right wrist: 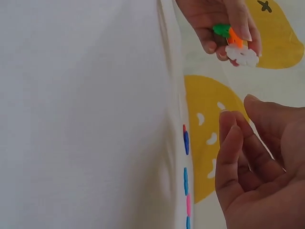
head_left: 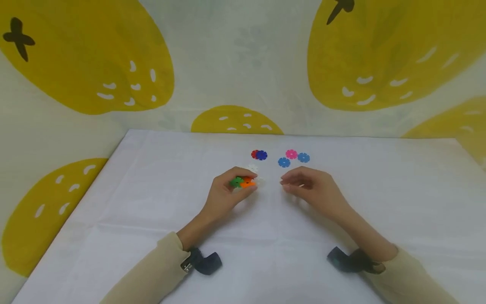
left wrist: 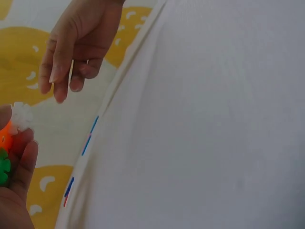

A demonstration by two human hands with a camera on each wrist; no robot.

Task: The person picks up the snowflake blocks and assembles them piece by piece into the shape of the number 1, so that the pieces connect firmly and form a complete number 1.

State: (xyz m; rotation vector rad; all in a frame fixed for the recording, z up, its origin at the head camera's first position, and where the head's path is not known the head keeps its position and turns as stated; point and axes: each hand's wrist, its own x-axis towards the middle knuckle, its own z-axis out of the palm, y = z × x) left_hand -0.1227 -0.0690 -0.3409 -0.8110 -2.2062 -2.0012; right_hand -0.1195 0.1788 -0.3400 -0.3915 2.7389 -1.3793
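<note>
My left hand (head_left: 222,192) pinches a small cluster of plastic snowflake discs between thumb and fingers. In it a green disc (head_left: 237,182) and an orange disc (head_left: 247,182) show, with a whitish disc (right wrist: 242,56) at the outer end in the right wrist view. How the discs join is partly hidden by the fingers. To the right, apart from the cluster, my right hand (head_left: 320,192) hovers with loosely bent fingers and nothing between them. Its thumb and fingertips point toward the left hand.
Beyond the hands on the white tabletop (head_left: 144,181), a dark blue disc (head_left: 261,155) overlaps a red disc (head_left: 255,154). Right of them lie a pink disc (head_left: 291,154) and two light blue discs (head_left: 284,162). A patterned cloth backdrop (head_left: 243,63) rises behind the table's far edge.
</note>
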